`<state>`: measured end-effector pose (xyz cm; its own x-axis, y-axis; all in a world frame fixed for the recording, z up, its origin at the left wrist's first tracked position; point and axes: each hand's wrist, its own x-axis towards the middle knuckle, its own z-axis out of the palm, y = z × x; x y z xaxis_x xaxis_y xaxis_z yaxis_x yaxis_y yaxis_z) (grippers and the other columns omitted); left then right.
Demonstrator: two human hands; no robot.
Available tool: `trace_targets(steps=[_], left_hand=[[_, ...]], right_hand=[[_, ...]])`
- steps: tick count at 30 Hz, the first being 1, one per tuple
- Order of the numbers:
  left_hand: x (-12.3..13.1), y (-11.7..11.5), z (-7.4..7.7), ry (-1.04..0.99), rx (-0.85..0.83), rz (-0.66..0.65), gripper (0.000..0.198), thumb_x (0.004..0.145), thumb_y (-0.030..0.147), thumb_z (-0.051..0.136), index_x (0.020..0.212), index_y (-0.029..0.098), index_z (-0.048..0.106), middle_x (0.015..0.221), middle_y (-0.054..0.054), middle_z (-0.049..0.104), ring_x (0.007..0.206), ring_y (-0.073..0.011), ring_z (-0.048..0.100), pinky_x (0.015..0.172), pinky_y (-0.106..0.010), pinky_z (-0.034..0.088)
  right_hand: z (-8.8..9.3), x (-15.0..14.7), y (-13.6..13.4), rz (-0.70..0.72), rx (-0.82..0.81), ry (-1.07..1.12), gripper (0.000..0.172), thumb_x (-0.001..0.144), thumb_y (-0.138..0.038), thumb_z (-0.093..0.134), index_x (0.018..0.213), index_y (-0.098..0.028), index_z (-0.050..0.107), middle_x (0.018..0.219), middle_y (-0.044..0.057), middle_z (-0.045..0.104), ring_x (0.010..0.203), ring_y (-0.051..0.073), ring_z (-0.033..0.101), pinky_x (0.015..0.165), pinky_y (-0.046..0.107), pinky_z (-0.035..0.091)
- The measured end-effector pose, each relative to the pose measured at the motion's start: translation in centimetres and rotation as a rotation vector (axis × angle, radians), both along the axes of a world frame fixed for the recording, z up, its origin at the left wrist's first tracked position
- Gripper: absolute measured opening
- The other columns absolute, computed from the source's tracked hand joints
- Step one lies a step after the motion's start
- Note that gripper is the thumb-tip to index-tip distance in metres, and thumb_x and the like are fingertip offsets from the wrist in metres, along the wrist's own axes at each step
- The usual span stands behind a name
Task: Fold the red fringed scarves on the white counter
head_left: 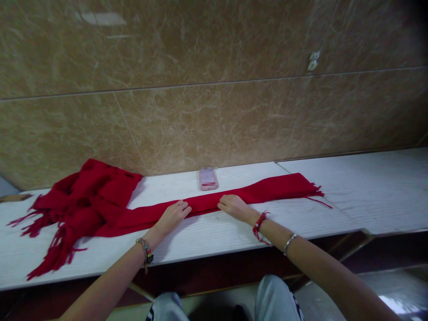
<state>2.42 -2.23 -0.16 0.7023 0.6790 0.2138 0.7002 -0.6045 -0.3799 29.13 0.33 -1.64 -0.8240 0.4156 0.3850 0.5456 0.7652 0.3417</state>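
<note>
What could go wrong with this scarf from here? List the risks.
The scarf might slip off: some fringe lies close to the front edge of the table.
The red bracelet near the right hand has loose threads that could snag.
The heaped left part may crease.

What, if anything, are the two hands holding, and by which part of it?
The red scarf: the left hand and the right hand seem to pinch the near edge of its long folded strip.
</note>
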Motion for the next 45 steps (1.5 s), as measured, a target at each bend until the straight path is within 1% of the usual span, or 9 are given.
trace_targets(steps=[6, 9, 14, 23, 29, 33, 37, 42, 45], left_hand=[[-1.2, 0.2, -0.2, -0.064, -0.101, -0.121, 0.026, 0.084, 0.005, 0.041, 0.098, 0.017, 0.058, 0.090, -0.006, 0.055, 0.085, -0.0162, 0.051, 0.076, -0.028, 0.043], [-2.2, 0.1, -0.6, -0.129, -0.146, -0.164, 0.031, 0.083, 0.004, 0.039, 0.103, 0.018, 0.058, 0.094, -0.006, 0.056, 0.088, -0.0153, 0.051, 0.079, -0.028, 0.043], [-2.6, -0.9, -0.7, -0.259, -0.193, -0.137, 0.034, 0.081, 0.003, 0.038, 0.105, 0.018, 0.058, 0.096, -0.006, 0.057, 0.087, -0.0141, 0.051, 0.078, -0.026, 0.045], [-2.7, -0.8, -0.9, -0.458, -0.218, -0.158, 0.031, 0.084, 0.009, 0.038, 0.107, 0.015, 0.058, 0.091, -0.006, 0.053, 0.087, -0.0138, 0.049, 0.079, -0.028, 0.044], [-2.7, -1.1, -0.8, -0.361, -0.262, -0.149, 0.033, 0.081, 0.008, 0.041, 0.105, 0.018, 0.061, 0.084, -0.005, 0.053, 0.079, -0.0137, 0.048, 0.074, -0.026, 0.044], [-1.9, -1.4, 0.2, -0.336, -0.259, -0.120, 0.029, 0.081, 0.011, 0.042, 0.100, 0.017, 0.063, 0.085, -0.006, 0.054, 0.080, -0.0142, 0.050, 0.075, -0.027, 0.044], [0.2, -1.1, 1.4, -0.256, -0.287, -0.164, 0.021, 0.081, 0.015, 0.042, 0.083, 0.015, 0.063, 0.103, -0.008, 0.056, 0.095, -0.0168, 0.050, 0.086, -0.030, 0.040], [2.6, -0.7, 1.4, -0.238, -0.317, -0.162, 0.032, 0.089, 0.027, 0.034, 0.110, 0.017, 0.056, 0.102, -0.007, 0.057, 0.093, -0.0167, 0.052, 0.083, -0.029, 0.042], [3.0, -0.8, 1.1, -0.245, -0.315, -0.119, 0.034, 0.090, 0.036, 0.033, 0.111, 0.021, 0.055, 0.099, -0.006, 0.055, 0.090, -0.0167, 0.052, 0.081, -0.030, 0.042]], right_hand=[[0.0, 0.2, 0.2, -0.003, -0.078, 0.025, 0.013, 0.085, -0.013, 0.047, 0.080, -0.014, 0.059, 0.078, 0.005, 0.059, 0.075, 0.016, 0.053, 0.063, 0.026, 0.040], [-0.5, 0.5, 0.2, 0.024, -0.143, 0.108, 0.015, 0.085, -0.011, 0.047, 0.084, -0.014, 0.062, 0.086, 0.007, 0.063, 0.082, 0.016, 0.056, 0.070, 0.027, 0.044], [-1.2, 0.7, 0.4, 0.032, -0.252, 0.257, 0.021, 0.084, -0.010, 0.046, 0.096, -0.012, 0.063, 0.105, 0.011, 0.064, 0.097, 0.018, 0.058, 0.086, 0.031, 0.045], [-1.2, 1.3, 0.4, 0.084, -0.313, 0.208, 0.035, 0.082, -0.004, 0.042, 0.111, -0.015, 0.058, 0.113, 0.008, 0.060, 0.107, 0.016, 0.053, 0.093, 0.033, 0.041], [-1.4, 1.3, 0.5, 0.112, -0.294, 0.167, 0.036, 0.079, -0.001, 0.043, 0.110, -0.013, 0.059, 0.113, 0.009, 0.060, 0.108, 0.017, 0.053, 0.093, 0.035, 0.042], [-1.4, 1.2, 0.4, 0.106, -0.300, 0.206, 0.036, 0.077, -0.003, 0.046, 0.108, -0.014, 0.061, 0.111, 0.010, 0.061, 0.106, 0.017, 0.054, 0.092, 0.034, 0.043], [-1.1, 1.0, -0.1, 0.093, -0.341, 0.278, 0.036, 0.076, -0.006, 0.047, 0.108, -0.015, 0.061, 0.112, 0.010, 0.061, 0.107, 0.017, 0.053, 0.094, 0.034, 0.041], [-0.8, 1.1, -0.7, 0.056, -0.433, 0.226, 0.037, 0.084, -0.017, 0.045, 0.120, -0.021, 0.052, 0.126, 0.009, 0.050, 0.119, 0.018, 0.042, 0.099, 0.040, 0.032], [-0.5, 1.2, -0.9, 0.029, -0.494, 0.150, 0.039, 0.087, -0.025, 0.042, 0.126, -0.026, 0.045, 0.134, 0.008, 0.041, 0.125, 0.019, 0.033, 0.101, 0.044, 0.026]])
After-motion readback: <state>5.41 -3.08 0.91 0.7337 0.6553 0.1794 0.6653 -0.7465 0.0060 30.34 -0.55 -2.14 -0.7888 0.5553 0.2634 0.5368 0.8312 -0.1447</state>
